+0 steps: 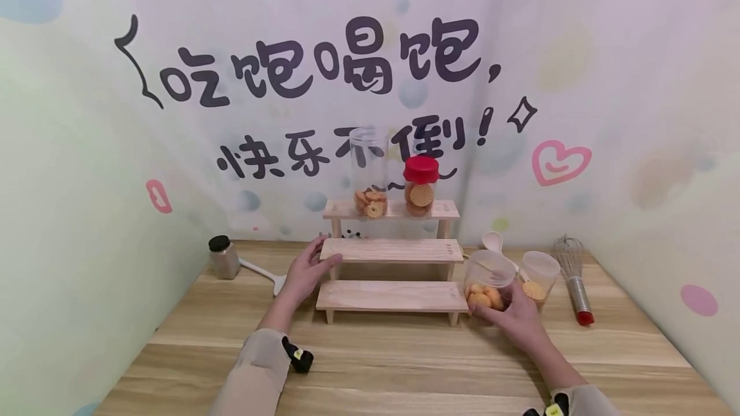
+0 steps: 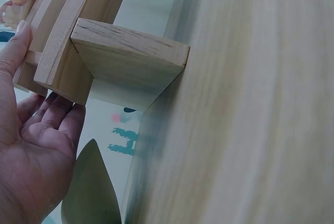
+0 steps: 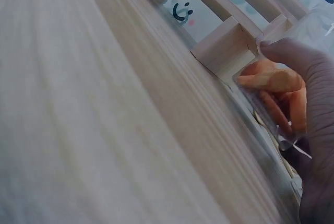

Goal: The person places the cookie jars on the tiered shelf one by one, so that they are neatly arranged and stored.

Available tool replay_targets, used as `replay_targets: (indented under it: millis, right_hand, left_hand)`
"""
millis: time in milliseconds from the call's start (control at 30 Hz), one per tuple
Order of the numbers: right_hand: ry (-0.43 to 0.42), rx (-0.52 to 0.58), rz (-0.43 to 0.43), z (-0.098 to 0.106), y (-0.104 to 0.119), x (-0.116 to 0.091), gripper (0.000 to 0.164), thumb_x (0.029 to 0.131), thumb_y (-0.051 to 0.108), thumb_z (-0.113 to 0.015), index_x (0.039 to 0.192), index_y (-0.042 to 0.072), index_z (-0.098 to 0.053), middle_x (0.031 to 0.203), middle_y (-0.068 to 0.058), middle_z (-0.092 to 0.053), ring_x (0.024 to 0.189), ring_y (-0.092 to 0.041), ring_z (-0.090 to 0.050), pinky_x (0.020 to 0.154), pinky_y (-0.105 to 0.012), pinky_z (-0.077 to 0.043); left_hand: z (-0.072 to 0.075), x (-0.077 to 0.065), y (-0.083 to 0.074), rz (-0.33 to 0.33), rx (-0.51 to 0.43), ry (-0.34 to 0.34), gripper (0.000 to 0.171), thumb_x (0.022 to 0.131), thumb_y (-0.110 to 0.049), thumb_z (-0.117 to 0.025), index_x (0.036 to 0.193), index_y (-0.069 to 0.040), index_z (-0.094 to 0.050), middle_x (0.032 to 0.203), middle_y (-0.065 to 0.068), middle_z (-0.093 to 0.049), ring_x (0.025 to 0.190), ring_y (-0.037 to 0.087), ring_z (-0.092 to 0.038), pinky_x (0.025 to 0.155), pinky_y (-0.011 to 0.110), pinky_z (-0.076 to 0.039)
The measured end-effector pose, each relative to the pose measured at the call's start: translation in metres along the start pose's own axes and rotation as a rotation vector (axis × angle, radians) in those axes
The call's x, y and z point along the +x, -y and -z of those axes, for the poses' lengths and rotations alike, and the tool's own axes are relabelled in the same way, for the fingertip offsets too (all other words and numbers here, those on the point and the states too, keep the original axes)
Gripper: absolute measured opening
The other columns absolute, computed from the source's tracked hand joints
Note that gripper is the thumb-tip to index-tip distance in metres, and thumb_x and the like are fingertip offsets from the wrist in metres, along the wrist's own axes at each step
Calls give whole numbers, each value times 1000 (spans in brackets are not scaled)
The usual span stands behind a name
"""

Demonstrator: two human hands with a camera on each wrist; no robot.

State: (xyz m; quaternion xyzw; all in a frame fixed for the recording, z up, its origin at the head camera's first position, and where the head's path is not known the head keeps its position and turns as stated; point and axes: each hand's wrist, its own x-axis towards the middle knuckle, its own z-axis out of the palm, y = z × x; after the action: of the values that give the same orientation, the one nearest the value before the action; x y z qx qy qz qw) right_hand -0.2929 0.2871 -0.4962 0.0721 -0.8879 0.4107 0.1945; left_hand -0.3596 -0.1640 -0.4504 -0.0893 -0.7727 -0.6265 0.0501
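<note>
A three-tier wooden display stand stands on the table by the back wall. My left hand grips the left end of its middle tier; in the left wrist view the thumb lies on one side and the fingers curl round the other. At the stand's right end my right hand holds a clear plastic jar with orange-brown cookies in its bottom. Whether that jar touches the table, I cannot tell. On the top tier are an open tall clear jar of cookies and a red-lidded cookie jar.
Right of the held jar stands another clear jar with cookies, then a whisk. A pale spoon lies behind them. On the left are a black-lidded jar and a white utensil, its end partly behind my left hand.
</note>
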Motion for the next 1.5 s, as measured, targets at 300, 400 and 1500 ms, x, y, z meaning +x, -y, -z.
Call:
replay_targets:
  millis: [300,400,1500]
  right_hand:
    - [-104,56,92,3,5,-2,81,75,25,-92,141,8,-48,117,-14,-66,101,-9,-57,81,-11,-42]
    - [-127,105,91,3,7,-3,84,73,21,-93,142,7,-46,126,-13,-63,109,-3,-55,87,-7,-40]
    - [14,386,664,-107,111,-18,83,67,33,-96,135,7,-54,120,-7,-67,105,-22,-66,95,-24,-50]
  left_hand:
    - [0,0,-1,1,1,-3,83,87,-46,-78,154,-17,-40,153,13,-43,133,34,-51,109,47,-43]
    - [0,-1,-1,4,3,-1,83,86,-47,-78,154,-17,-40,154,13,-42,134,33,-51,109,47,-43]
    - [1,-2,1,2,16,-3,81,87,-48,-77,153,-20,-40,155,13,-41,133,34,-51,108,48,-44]
